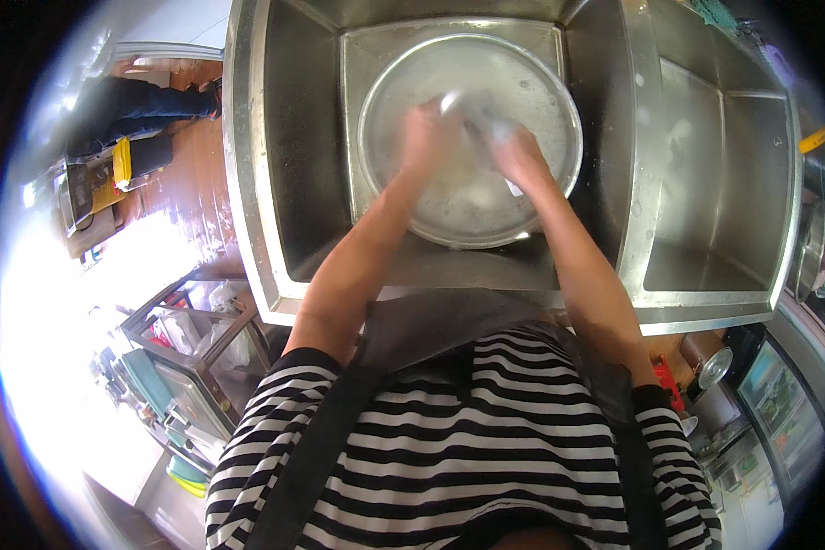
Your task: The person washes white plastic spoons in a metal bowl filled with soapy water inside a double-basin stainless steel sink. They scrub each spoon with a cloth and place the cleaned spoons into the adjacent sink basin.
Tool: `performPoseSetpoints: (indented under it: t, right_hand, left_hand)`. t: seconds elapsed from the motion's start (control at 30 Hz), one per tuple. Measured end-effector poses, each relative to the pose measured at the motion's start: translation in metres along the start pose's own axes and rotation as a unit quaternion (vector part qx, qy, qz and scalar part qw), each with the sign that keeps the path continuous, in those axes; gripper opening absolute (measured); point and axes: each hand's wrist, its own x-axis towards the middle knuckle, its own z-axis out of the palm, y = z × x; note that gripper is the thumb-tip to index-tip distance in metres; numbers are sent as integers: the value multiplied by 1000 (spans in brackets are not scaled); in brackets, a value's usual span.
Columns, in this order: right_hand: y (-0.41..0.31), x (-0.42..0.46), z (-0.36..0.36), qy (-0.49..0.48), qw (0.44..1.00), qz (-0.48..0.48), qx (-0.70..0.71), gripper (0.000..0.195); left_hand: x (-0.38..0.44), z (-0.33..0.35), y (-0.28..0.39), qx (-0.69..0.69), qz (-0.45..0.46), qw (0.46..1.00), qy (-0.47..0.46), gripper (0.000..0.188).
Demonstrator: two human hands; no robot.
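A large round metal basin point(471, 218) sits in the left compartment of a stainless steel double sink, with cloudy water in it. Both hands are over the middle of the basin and blurred by motion. My left hand point(430, 137) is at the left, its fingers bent near a small bright white spot. Across from it, my right hand point(519, 155) has its fingers around a blurred greyish thing point(488, 124) that I cannot name. A small white piece point(514, 188) shows just below my right wrist.
The sink's right compartment point(687, 172) lies beyond a metal divider point(639, 151). At the left, a person in dark trousers point(158, 103) is near a yellow and black container point(125, 163). A metal rack point(210, 344) holding plastic bags stands lower left.
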Motion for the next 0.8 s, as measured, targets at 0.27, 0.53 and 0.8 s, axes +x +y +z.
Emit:
performPoseSetpoints:
  t: [0.27,0.53,0.8]
  right_hand:
    - [-2,-51,-3,-97,975,40,198,23]
    - [-8,-63,12,-71,894,117,428,26]
    - [1,-57,-26,99,991,-66,62,30]
  left_hand:
    - [15,-3,-7,-209,-146,967,-6,25]
    - [-38,8,2,-396,-227,865,-208,25]
    - [-40,-14,18,-191,-93,955,-206,27]
